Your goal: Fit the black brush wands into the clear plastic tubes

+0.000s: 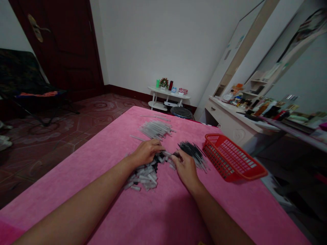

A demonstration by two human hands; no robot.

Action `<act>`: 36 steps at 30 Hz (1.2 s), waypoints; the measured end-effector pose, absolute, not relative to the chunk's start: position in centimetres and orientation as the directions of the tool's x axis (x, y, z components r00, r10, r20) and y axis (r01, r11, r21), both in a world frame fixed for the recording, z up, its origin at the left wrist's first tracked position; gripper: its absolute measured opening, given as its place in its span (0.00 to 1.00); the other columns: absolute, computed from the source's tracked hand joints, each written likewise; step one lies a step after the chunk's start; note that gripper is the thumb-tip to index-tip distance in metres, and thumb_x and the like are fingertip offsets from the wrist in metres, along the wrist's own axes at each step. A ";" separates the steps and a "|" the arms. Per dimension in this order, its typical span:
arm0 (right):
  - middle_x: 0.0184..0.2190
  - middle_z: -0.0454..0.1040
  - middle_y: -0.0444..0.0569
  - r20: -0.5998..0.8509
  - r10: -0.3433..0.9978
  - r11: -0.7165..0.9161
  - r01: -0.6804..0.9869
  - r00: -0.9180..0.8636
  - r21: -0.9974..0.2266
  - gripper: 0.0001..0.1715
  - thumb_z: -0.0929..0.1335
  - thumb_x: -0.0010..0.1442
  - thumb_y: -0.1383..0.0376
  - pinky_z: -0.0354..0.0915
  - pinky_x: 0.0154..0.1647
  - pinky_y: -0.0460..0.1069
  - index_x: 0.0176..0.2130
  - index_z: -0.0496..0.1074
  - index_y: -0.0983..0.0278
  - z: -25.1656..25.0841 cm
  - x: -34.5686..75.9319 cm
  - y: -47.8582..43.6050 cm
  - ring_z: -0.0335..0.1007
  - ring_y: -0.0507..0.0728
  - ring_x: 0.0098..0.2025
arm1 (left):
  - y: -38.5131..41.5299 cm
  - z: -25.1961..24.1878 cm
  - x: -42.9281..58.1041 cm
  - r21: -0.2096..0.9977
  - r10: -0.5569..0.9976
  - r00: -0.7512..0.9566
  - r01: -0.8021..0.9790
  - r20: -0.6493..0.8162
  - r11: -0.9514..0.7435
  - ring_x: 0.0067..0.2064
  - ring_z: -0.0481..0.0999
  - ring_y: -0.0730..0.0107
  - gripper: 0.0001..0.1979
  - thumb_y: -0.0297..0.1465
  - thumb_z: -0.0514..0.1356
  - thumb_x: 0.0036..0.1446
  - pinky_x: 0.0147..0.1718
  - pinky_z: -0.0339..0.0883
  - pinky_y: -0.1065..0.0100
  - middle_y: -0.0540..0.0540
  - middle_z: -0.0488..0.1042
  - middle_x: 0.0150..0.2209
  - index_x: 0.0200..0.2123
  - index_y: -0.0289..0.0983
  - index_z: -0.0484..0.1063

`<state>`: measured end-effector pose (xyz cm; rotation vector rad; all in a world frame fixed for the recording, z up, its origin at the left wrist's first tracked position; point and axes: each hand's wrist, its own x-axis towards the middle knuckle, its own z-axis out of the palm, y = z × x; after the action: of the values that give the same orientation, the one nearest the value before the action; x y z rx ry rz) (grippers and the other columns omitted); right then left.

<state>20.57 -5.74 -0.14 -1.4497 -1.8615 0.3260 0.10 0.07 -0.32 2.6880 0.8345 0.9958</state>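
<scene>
My left hand (150, 151) is closed, its fingertips pinched at one end of a pale, slim pen tube (167, 153). The fingers of my right hand (186, 167) pinch the other end, where something dark shows; the exact joint is too small to make out. Below my left hand lies a heap of short clear pen caps (145, 178), with a few black pieces among them. Beyond my hands is a pile of long clear pen barrels (155, 129). To the right of my right hand lie many black-inked pen refills (192, 153).
A red plastic basket (233, 160) stands on the right of the pink-covered table (122, 217). A white dresser (235, 119) with bottles is past it. A low white stand (167, 91) is by the far wall, a folding chair (28, 85) at left.
</scene>
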 end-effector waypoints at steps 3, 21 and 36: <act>0.19 0.66 0.42 0.359 0.930 0.295 0.749 -0.082 -0.593 0.21 0.60 0.63 0.56 0.51 0.25 0.45 0.24 0.67 0.63 -0.3 20.6 -5.7 0.61 0.51 0.23 | 0.1 -0.3 0.1 0.321 0.550 0.632 0.448 0.546 -0.834 0.39 0.71 0.68 0.17 0.20 0.52 0.54 0.35 0.61 0.71 0.45 0.72 0.35 0.44 0.38 0.74; 0.16 0.65 0.43 0.296 0.951 0.274 0.679 -0.087 -0.681 0.24 0.59 0.63 0.54 0.51 0.22 0.44 0.21 0.66 0.64 -0.8 20.7 -5.6 0.59 0.50 0.20 | -0.1 -0.2 0.3 0.317 0.542 0.653 0.440 0.529 -0.840 0.39 0.71 0.69 0.17 0.20 0.52 0.55 0.36 0.62 0.71 0.45 0.72 0.35 0.43 0.39 0.74; 0.17 0.66 0.43 0.270 0.958 0.271 0.597 -0.095 -0.755 0.23 0.60 0.62 0.53 0.55 0.23 0.44 0.22 0.66 0.64 -0.7 20.6 -5.5 0.62 0.51 0.20 | 0.0 -0.6 0.3 0.324 0.547 0.639 0.442 0.541 -0.836 0.40 0.73 0.68 0.17 0.19 0.52 0.54 0.38 0.64 0.70 0.44 0.74 0.35 0.42 0.38 0.74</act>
<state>20.64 -5.53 -0.66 -1.4168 -1.7894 0.6061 0.29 0.04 -0.60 2.6953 0.8201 0.9703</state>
